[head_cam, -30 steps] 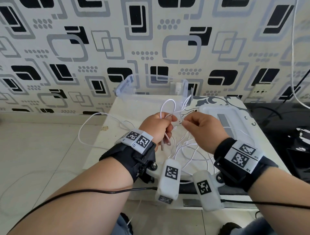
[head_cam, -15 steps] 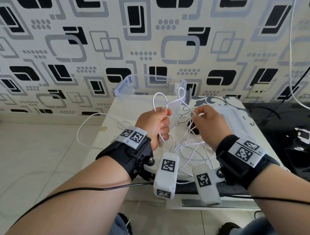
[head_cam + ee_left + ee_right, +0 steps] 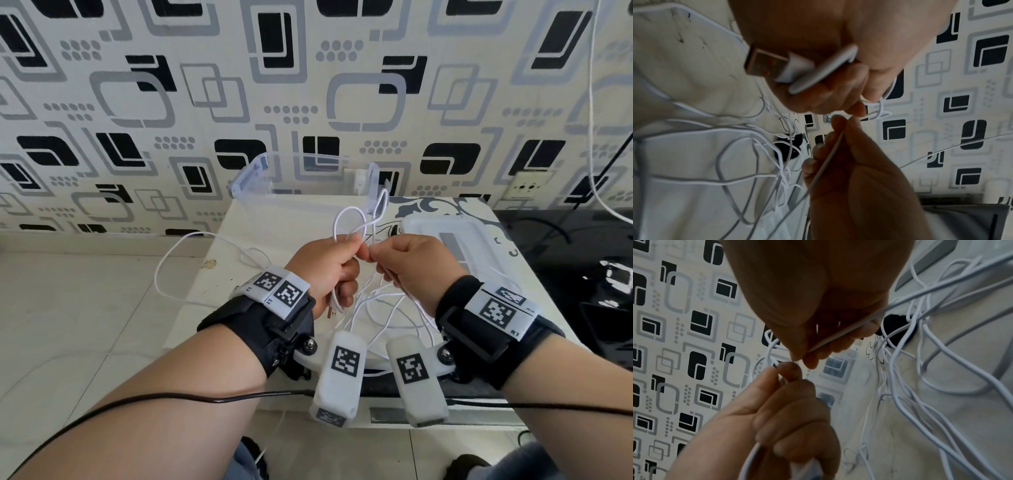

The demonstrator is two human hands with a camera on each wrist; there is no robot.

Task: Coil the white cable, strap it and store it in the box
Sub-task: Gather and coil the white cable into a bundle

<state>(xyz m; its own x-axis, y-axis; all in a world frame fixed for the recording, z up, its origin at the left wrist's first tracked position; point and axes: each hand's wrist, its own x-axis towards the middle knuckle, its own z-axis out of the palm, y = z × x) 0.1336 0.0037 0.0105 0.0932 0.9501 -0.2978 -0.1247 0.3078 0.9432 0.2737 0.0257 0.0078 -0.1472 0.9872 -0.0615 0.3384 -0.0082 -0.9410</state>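
Observation:
The thin white cable (image 3: 346, 219) stands in small loops above my left hand (image 3: 329, 267), which grips them in a fist. Its USB plug (image 3: 766, 63) sticks out below that fist. My right hand (image 3: 404, 263) pinches a strand of the cable (image 3: 840, 334) right beside the left thumb. The remaining cable (image 3: 387, 308) lies tangled on the white table (image 3: 219, 274), and one long loop (image 3: 171, 263) hangs past the table's left edge. The clear plastic box (image 3: 260, 171) stands open at the back of the table.
The box's clear lid (image 3: 455, 236) lies on the table to the right. A black surface (image 3: 582, 246) with dark objects adjoins the table's right side. A patterned wall (image 3: 308, 85) rises close behind, with a socket (image 3: 527, 186) and another white cord (image 3: 596, 137) hanging down it.
Both hands have risen a little and come together; the loops above the left fist have grown and the right hand has brought another strand up to the left thumb.

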